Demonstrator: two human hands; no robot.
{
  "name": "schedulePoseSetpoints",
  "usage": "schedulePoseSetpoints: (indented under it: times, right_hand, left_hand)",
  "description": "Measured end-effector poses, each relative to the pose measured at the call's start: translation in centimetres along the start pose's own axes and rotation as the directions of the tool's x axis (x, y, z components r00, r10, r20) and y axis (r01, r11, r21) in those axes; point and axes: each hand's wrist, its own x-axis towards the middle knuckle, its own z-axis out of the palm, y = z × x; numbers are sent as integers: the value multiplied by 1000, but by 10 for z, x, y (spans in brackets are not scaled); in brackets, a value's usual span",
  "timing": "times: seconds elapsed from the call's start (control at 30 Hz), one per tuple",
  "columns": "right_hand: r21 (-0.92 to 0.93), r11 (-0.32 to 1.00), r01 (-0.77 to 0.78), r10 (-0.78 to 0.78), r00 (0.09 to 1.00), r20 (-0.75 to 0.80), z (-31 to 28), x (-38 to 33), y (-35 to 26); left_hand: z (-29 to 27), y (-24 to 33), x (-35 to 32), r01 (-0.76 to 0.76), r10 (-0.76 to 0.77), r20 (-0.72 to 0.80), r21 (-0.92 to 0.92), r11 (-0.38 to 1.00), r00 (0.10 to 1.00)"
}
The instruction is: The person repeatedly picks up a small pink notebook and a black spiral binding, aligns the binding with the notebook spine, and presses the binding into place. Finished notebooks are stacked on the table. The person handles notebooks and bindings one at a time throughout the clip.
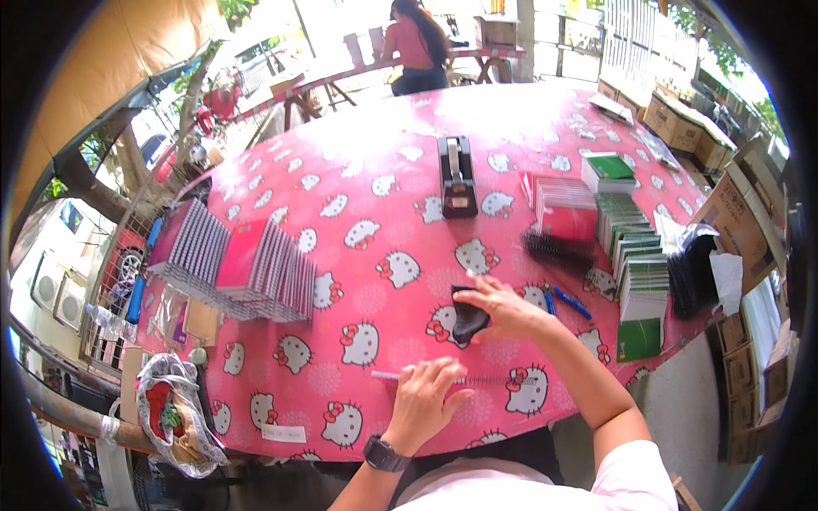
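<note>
Resting on the pink patterned tablecloth, the left hand lies knuckles-up, fingers curled over a thin spiral binding wire that runs just beside it. The right hand, forearm angled in from the lower right, pinches a black pouch-like piece near the table's front edge.
</note>
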Motion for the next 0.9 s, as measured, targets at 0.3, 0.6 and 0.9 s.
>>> schedulePoseSetpoints:
  times: [0.3, 0.6, 0.9]
  right_hand:
    - [484, 860, 161, -166, 986, -34, 14, -12, 17]
    - [742, 668, 59, -123, 992, 31, 24, -59, -29]
    - [691, 704, 164, -259, 965, 34, 13, -44, -43]
  left_hand:
    - [-13, -26, -13, 22, -19, -29, 113, 993, 999]
    - [-4, -40, -24, -30, 37, -85, 89, 996, 996]
    - [-6, -37, -26, 90, -90, -79, -12, 996, 993]
